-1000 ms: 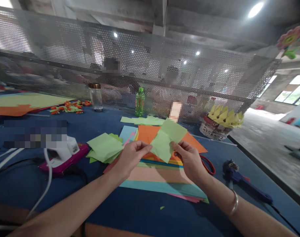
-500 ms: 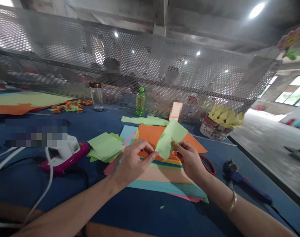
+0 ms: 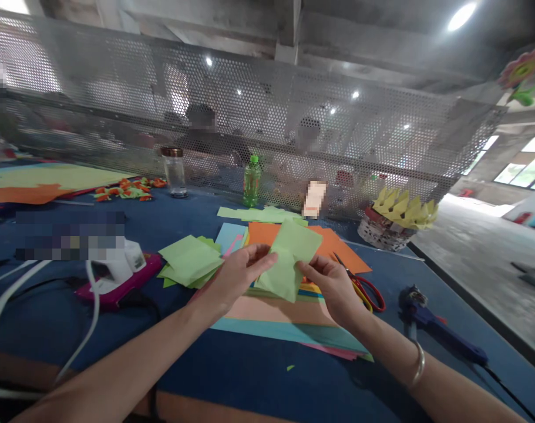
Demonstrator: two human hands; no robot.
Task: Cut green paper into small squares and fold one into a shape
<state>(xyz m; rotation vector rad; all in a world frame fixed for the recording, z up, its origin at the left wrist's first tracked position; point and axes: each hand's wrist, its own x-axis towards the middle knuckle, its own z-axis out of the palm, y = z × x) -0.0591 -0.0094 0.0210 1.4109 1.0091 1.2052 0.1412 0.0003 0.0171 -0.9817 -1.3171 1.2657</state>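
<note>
Between my hands a light green sheet of paper (image 3: 290, 258) is held up, slightly creased, above the stack. My left hand (image 3: 245, 267) pinches its left edge between thumb and fingers. On the right side, my right hand (image 3: 331, 282) grips the same sheet with thumb and forefinger. Beneath lies a pile of coloured paper (image 3: 267, 311), with orange sheets (image 3: 344, 249) on top. Left of it rests a small stack of green paper squares (image 3: 190, 261). Scissors (image 3: 370, 294) with red and yellow handles lie partly hidden behind my right hand.
At the right lies a blue glue gun (image 3: 443, 329) with its cord. A magenta power strip (image 3: 113, 288) with white cables sits left. Behind stand a green bottle (image 3: 251, 182), a glass jar (image 3: 174, 173) and a paper basket (image 3: 388, 223), before a perforated metal screen (image 3: 267, 117).
The green sheet has been turned and spread flatter, and it sits a little lower and further left. Both hands have shifted their hold, and more of the scissors shows.
</note>
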